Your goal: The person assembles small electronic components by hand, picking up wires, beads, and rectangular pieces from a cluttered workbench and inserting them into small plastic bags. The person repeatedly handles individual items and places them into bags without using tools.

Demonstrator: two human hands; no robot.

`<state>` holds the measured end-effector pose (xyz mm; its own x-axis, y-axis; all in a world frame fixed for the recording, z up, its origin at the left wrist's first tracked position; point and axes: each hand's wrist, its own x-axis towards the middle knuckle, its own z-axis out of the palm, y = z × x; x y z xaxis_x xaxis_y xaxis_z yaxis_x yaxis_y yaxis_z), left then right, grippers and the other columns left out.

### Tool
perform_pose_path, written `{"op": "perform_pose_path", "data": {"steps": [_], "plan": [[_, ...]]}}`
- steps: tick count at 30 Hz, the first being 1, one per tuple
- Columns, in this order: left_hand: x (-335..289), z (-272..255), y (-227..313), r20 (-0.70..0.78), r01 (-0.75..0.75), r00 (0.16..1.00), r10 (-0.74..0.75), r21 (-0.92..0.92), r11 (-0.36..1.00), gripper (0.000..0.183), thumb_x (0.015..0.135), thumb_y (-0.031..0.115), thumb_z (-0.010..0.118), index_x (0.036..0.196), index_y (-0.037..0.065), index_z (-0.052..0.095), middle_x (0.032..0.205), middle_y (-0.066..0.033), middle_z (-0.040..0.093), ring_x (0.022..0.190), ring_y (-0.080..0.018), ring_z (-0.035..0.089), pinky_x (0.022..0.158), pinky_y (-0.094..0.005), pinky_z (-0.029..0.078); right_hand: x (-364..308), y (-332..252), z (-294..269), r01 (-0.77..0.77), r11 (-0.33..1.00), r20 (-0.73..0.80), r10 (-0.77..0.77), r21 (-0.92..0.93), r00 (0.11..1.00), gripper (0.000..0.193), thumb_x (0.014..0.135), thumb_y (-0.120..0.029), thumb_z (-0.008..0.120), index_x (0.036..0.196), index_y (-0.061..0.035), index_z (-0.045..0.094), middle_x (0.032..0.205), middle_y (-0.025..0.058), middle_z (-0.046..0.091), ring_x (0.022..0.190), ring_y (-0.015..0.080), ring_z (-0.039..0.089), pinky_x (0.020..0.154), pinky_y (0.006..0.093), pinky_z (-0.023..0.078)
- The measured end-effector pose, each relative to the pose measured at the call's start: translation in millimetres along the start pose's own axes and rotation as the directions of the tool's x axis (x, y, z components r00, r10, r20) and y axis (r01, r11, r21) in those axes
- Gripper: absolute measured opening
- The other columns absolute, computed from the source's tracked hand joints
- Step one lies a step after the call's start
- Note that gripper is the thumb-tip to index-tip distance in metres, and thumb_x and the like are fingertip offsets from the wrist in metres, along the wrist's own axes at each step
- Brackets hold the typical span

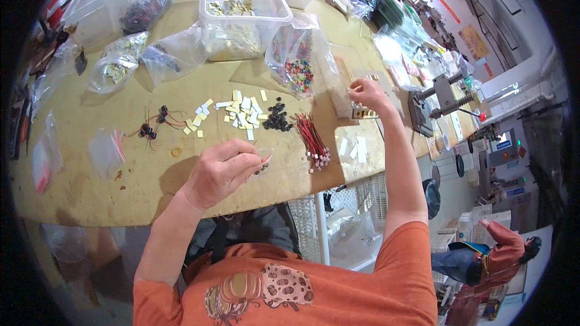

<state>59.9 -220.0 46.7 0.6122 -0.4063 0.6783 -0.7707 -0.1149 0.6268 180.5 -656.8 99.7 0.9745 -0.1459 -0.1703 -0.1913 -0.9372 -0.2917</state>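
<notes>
My left hand (216,174) is closed in a pinch on a small clear zip bag (266,156) with a red strip at its mouth, just above the table's near edge. A few small dark pieces show low in the bag. Farther right, my right hand (371,95) has its fingertips pressed together over a panel of small brass-coloured pieces (365,113); whatever is between them is too small to name. Between my hands lie a bundle of red wires with white connectors (310,139), black round parts (277,116) and pale yellow-and-white pads (243,111).
A clear plastic tub (246,21) of pads stands at the back, beside a bag of coloured bits (299,69). Copper-wired coils (147,131) and empty zip bags (106,151) lie left. White strips (361,150) and a hand press (444,96) are right. Another person (489,253) stands beyond.
</notes>
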Motion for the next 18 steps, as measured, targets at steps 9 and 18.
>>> {"op": "perform_pose_path", "data": {"steps": [9, 18], "plan": [[0, 3, -2, 0.026, 0.015, 1.000, -0.017, 0.057, 0.998, 0.017, 0.078, 0.000, 0.077, 0.092, 0.005, 0.069, 0.093, -0.0072, 0.066, 0.078, -0.0237, 0.068, 0.066, -0.0340, 0.056, 26, 9, 29, 0.047, 0.989, 0.278, -0.086, 0.143, 0.957, 0.038, 0.082, -0.018, 0.078, 0.114, -0.0011, 0.066, 0.097, 0.0080, 0.072, 0.080, 0.0159, 0.063, 0.071, 0.0308, 0.052], [1, 2, -4, 0.033, 0.006, 0.999, -0.008, 0.064, 0.998, 0.015, 0.079, 0.002, 0.078, 0.090, 0.005, 0.068, 0.091, -0.0065, 0.065, 0.073, -0.0228, 0.066, 0.061, -0.0338, 0.054, 16, 31, 5, -0.165, 0.289, 0.144, 0.091, 0.943, 0.985, 0.022, 0.093, -0.007, 0.069, 0.110, 0.0074, 0.064, 0.090, 0.0111, 0.070, 0.079, 0.0208, 0.072, 0.071, 0.0294, 0.062]]}}
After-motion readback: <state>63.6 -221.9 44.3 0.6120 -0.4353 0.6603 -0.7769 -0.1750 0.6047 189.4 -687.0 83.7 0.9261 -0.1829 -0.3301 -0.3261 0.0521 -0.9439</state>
